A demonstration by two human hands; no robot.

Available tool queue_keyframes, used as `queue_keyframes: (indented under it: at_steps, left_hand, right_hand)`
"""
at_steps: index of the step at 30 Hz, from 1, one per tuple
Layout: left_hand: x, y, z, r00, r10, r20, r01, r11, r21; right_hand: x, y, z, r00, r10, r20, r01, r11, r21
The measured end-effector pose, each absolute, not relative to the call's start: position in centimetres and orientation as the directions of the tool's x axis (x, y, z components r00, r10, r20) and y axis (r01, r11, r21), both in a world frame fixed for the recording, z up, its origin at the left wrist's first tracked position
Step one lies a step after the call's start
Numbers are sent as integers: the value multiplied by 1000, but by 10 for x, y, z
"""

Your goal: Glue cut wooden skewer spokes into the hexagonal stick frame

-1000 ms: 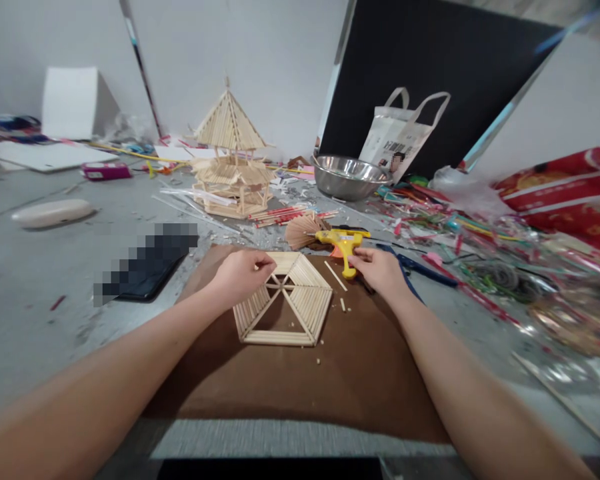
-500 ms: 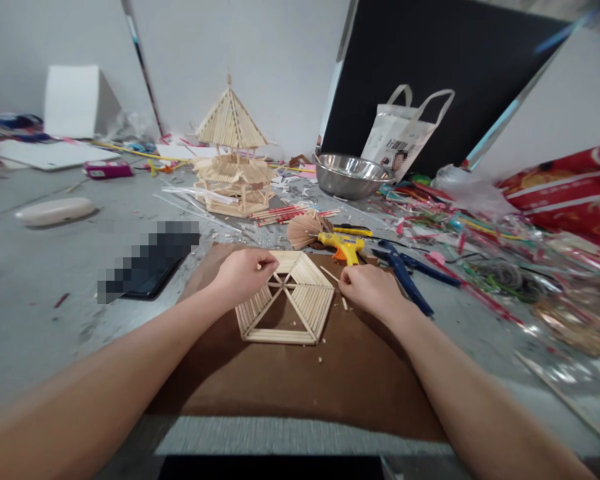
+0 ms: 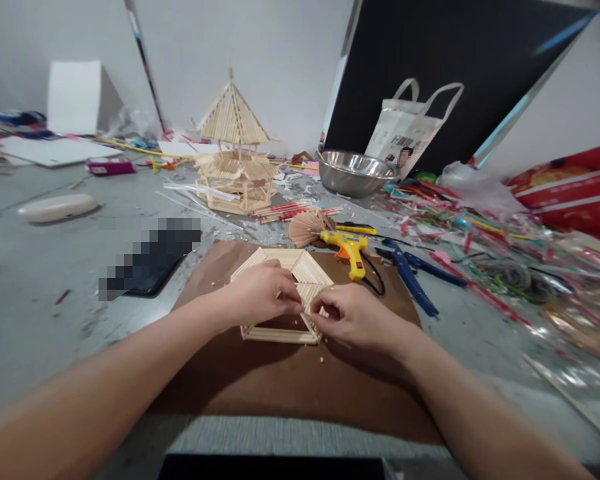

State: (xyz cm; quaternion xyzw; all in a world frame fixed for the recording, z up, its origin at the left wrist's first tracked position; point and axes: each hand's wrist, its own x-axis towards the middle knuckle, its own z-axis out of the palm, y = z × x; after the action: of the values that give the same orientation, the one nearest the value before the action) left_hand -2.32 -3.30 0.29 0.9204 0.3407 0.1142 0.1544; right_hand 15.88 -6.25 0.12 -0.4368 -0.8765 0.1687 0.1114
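A hexagonal frame of pale wooden sticks (image 3: 280,335) lies flat on a brown board (image 3: 280,387), with slats filling several of its triangular sections. Over its middle is my left hand (image 3: 265,290), fingers bent down and pinched together. My right hand (image 3: 355,313) meets it from the right, thumb and fingertips closed above the frame's right side. The fingertips of both hands nearly touch; whatever is between them is too small to make out. Just beyond my right hand, a yellow glue gun (image 3: 347,247) lies on its side.
Behind the board stands a stick pagoda model (image 3: 235,127), near a steel bowl (image 3: 355,177). Blue pliers (image 3: 410,277) lie right of the board, and a dark phone (image 3: 165,267) lies to its left. Scraps and red-pink strips (image 3: 480,287) clutter the right side.
My left hand has moved right and down from the frame's upper left to its middle. My right hand has come left and down from beside the glue gun onto the frame's right side.
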Motion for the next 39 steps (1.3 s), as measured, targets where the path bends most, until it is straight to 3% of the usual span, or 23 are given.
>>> queue_keyframes:
  at_steps: [9,16,23,39]
  left_hand:
    - [-22,-38,-4,760,649,41,606,-730,315]
    - [-31,-32,1,725,671,-156,671,-637,379]
    - [-32,-33,2,747,636,-194,640,-609,468]
    - [-31,-33,5,787,569,-239,606,-641,471]
  right_hand:
    - [155,-62,-2,-586,810,29,738,548,-393]
    - [167,-51,-6,-566,820,86,684,526,-506]
    - [172,-48,-7,-554,831,50,693,493,-527]
    - [171,-47,-9,-564,826,16,700,488,-521]
